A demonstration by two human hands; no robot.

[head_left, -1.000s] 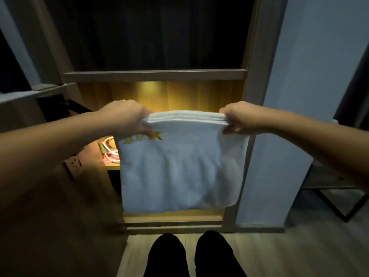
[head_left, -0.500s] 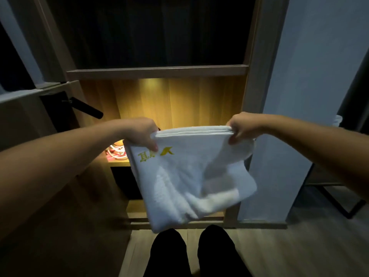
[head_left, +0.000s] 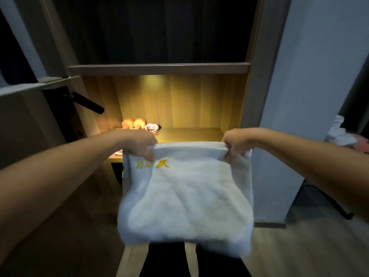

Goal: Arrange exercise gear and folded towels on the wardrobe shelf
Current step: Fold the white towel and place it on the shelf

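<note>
**Inspector:** Condition of the wardrobe (head_left: pixel 257 76)?

**Operator:** I record it open. Its lit shelf (head_left: pixel 191 133) lies just beyond my hands, at about their height.

**Inspector:** And the towel (head_left: pixel 185 200)?

**Operator:** White, folded in layers, hanging in the air in front of the shelf and not yet on it. The lower edge is blurred. My left hand (head_left: pixel 139 143) has its fingers curled over the top left corner, and my right hand (head_left: pixel 236 141) pinches the top right. Both are closed tight on cloth.

**Inspector:** Recommendation?

**Operator:** I judge the step to be laying it down. I would keep the top edge level and taut, carry it over the shelf's lip, let the hanging part land first, then release both corners together so the layers do not slip. Small orange items (head_left: pixel 133 123) and a pink one (head_left: pixel 152 127) sit at the back left, so I would place the towel to their right.
</note>
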